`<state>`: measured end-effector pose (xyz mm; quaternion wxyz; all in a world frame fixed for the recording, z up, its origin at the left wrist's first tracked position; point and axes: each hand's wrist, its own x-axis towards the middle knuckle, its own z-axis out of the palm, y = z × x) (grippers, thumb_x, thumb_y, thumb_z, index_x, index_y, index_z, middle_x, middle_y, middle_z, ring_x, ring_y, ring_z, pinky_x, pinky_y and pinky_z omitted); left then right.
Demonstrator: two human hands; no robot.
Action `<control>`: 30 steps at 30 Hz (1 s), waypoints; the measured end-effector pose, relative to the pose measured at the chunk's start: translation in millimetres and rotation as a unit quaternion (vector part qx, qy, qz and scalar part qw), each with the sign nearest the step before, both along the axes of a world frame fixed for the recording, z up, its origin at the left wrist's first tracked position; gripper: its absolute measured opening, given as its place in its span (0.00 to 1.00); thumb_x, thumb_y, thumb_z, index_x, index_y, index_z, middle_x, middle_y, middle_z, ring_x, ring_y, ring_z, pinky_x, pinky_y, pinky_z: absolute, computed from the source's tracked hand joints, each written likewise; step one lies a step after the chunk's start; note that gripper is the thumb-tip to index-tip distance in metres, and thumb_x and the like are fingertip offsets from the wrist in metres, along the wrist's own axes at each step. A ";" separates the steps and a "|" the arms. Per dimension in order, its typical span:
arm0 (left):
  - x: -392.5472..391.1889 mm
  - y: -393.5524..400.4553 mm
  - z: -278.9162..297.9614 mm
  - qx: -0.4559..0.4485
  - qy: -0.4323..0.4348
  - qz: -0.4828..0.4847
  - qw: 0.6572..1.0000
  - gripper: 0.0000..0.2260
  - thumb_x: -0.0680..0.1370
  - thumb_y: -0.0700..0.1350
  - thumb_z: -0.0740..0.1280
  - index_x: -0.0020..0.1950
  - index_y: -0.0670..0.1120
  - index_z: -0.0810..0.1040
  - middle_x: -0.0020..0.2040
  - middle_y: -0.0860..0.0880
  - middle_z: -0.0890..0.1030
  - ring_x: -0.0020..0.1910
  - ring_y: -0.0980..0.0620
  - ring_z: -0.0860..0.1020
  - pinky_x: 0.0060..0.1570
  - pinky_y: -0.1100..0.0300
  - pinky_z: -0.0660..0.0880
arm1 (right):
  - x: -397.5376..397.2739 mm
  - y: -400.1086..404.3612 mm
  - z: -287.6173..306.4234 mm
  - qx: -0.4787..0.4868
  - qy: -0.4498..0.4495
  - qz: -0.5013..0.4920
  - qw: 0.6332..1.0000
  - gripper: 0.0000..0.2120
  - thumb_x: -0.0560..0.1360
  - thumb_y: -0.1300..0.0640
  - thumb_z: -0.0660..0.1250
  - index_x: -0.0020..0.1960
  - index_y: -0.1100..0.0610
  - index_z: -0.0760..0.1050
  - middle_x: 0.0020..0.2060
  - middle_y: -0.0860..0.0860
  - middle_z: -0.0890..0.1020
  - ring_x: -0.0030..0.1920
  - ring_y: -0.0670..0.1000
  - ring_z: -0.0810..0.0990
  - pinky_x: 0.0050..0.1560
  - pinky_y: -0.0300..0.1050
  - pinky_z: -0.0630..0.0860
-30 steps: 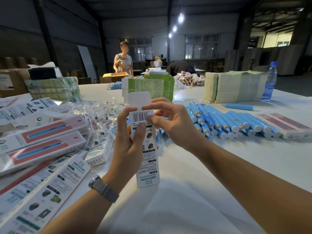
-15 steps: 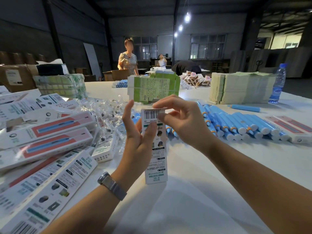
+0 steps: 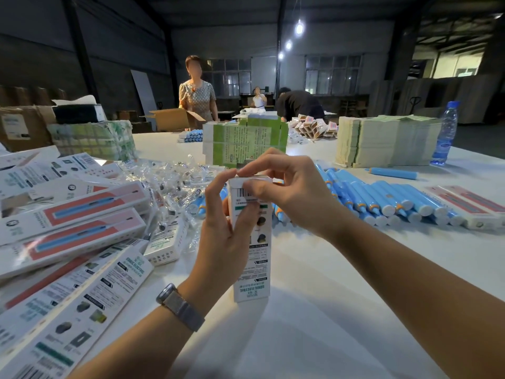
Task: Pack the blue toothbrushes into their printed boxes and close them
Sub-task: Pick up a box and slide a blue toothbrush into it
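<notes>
On the far left of the white table (image 3: 314, 337) lies a heap of packed boxes (image 3: 73, 214), flat on their sides, with red and blue brush pictures facing up. Just right of them is a pile of crinkly clear wrappers (image 3: 169, 179). In the middle, one printed box (image 3: 252, 258) stands up tall on its short end, its long side going straight up and down, with the barcode end at the top and its bottom end resting on the table. The left hand (image 3: 226, 233), with a watch (image 3: 180, 306) on its wrist, holds the box from the left side, thumb across the front and fingers curled round the back. The right hand (image 3: 287, 192) is at the top of the box, its thumb and fingers pinching the top flap. To the right, many blue toothbrushes (image 3: 382, 198) lie in a row, side by side. Farther right a water bottle (image 3: 445, 132) stands upright beside tall stacks of flat card (image 3: 388, 140). The room is a big dark hall with hanging lights (image 3: 299, 28), and other people are standing at the far end of the table.
</notes>
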<state>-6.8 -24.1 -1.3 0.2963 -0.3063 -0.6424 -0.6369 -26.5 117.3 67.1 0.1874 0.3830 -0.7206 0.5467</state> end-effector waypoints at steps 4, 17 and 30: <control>-0.5 -2.2 -0.9 -0.010 0.020 -0.004 1.000 0.16 0.82 0.46 0.60 0.67 0.61 0.62 0.50 0.52 0.82 0.38 0.48 0.82 0.36 0.50 0.81 | 0.9 -0.7 2.3 -0.001 0.017 -0.004 1.000 0.05 0.72 0.61 0.73 0.46 0.53 0.83 0.40 0.43 0.78 0.42 0.48 0.79 0.47 0.45 0.77; 1.3 0.8 0.6 -0.020 0.029 -0.006 0.999 0.21 0.80 0.49 0.62 0.68 0.67 0.60 0.46 0.52 0.82 0.38 0.50 0.81 0.35 0.60 0.77 | 4.1 -1.1 6.4 -0.021 0.044 -0.026 0.998 0.03 0.73 0.59 0.70 0.43 0.52 0.81 0.36 0.48 0.82 0.40 0.60 0.80 0.39 0.54 0.79; 0.5 -3.3 -2.6 -0.048 0.053 0.007 0.997 0.23 0.80 0.52 0.61 0.70 0.71 0.59 0.47 0.49 0.81 0.35 0.45 0.81 0.34 0.44 0.80 | -0.8 8.0 9.4 -0.041 -0.018 0.044 0.998 0.03 0.73 0.60 0.70 0.43 0.56 0.84 0.37 0.53 0.78 0.40 0.63 0.76 0.42 0.57 0.73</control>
